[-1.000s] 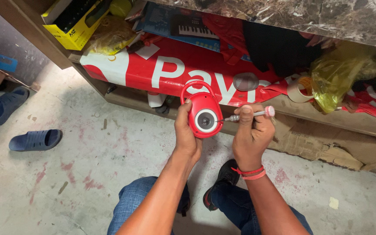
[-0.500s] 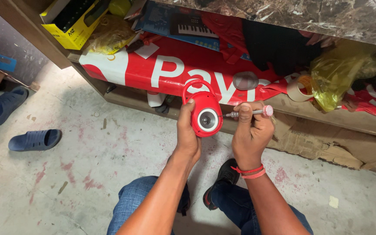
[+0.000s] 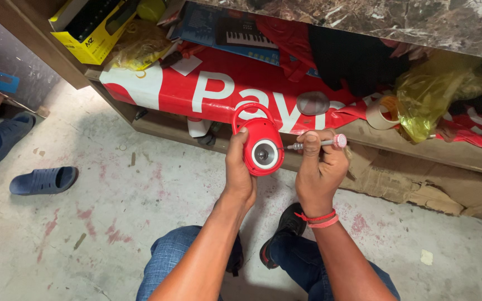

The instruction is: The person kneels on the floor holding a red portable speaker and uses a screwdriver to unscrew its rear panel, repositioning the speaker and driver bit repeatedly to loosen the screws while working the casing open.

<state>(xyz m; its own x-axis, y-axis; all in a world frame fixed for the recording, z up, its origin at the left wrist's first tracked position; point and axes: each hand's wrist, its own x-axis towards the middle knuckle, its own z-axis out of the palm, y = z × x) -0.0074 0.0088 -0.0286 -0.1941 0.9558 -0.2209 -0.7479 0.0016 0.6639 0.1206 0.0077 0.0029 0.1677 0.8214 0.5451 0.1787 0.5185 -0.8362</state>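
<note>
Near the middle of the view is a small red gadget (image 3: 261,146) with a loop handle on top and a round white and grey circle on its front. Below is a pale concrete floor (image 3: 118,212) with pink stains, and two blue sandals (image 3: 43,179) lie at nine o'clock. At twelve o'clock, a messy wooden shelf (image 3: 364,134) holds a red banner (image 3: 218,89). The left hand (image 3: 238,170) is wrapped around the gadget. The right hand (image 3: 319,167) pinches a little pink-capped screwdriver (image 3: 319,144), its tip touching the gadget's side.
</note>
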